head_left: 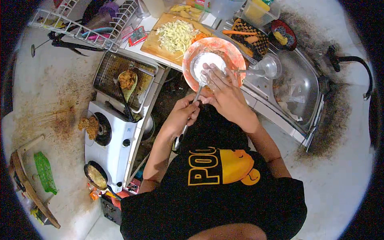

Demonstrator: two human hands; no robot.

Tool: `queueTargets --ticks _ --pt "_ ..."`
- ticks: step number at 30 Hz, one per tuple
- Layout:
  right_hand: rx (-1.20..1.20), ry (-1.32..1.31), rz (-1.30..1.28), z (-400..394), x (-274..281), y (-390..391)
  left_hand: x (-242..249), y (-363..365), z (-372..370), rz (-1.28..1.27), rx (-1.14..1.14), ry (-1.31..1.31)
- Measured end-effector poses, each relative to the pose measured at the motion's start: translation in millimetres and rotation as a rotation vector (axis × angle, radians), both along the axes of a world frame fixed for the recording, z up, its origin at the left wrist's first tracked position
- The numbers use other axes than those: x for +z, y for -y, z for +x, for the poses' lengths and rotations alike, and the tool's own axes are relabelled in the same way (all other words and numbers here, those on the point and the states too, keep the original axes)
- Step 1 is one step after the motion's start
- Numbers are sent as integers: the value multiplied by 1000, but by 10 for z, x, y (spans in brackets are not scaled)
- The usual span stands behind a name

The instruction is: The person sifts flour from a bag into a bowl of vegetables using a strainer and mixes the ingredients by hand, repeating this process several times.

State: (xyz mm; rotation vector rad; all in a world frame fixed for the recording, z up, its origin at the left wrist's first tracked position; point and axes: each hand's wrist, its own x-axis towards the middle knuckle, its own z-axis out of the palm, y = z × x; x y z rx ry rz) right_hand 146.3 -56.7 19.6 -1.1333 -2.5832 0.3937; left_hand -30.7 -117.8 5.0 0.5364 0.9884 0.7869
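Note:
My left hand is wrapped around the metal handle of a strainer, whose dark handle end points down toward my shirt. White flour-like powder fills the strainer's round head; the mesh itself is hidden. Beneath it is a wide pink-and-orange bowl, at the counter's front edge. My right hand lies with fingers stretched out over the powder, holding nothing. Its fingers look dusted white.
A cutting board behind the bowl carries shredded pale vegetable. To the right are carrots, a clear plastic cup and a metal sink. At left, a metal tray holds fried food; a stove stands below it.

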Motion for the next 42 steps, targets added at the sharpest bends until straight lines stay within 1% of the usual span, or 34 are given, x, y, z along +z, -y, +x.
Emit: queueTargets --ticks 2,4,5,8,13,17,19,21,23,25,26,27,29,33,35,36,38,39,42 --pt "20 -8 4 47 -16 -1 -16 1 -18 -2 -9 5" --pt "14 125 70 119 -44 -59 -16 -2 -43 23 -34 18" --pt "14 128 69 116 -35 -77 -12 -2 -49 47 -57 27" --pt "-2 118 65 55 -11 -65 39 -22 -1 -21 8 8" --pt "43 24 -4 -8 -5 10 12 -37 -29 2 17 44" --pt "22 66 7 79 78 -40 3 -45 -36 -34 17 69" --pt "81 107 -26 102 107 -38 -18 -52 -55 -28 -3 71" --pt "83 82 -29 118 123 -38 -16 -61 -46 -21 -22 76" --pt "88 57 -32 137 167 -51 23 -58 -26 -45 27 53" --pt "-44 94 112 196 236 -105 13 -58 -44 -34 21 75" --pt "-100 176 123 237 190 -130 10 -58 -55 -22 10 95" --pt "-98 176 122 245 188 -142 12 -59 -61 -23 12 95" --pt "-172 211 119 254 183 -154 21 -65 -67 -27 -13 87" --pt "-126 247 127 185 106 -76 16 -83 -36 -36 29 108" --pt "-102 155 13 131 141 -22 42 -98 -29 -46 35 112" --pt "-102 155 11 135 155 -25 39 -99 -31 -48 35 112" --pt "-207 244 37 156 184 -37 30 -97 -40 -43 26 124" --pt "-206 244 35 196 184 -51 31 -99 -41 -46 27 124" --pt "-299 229 67 346 180 -103 36 -107 -39 -53 9 99"
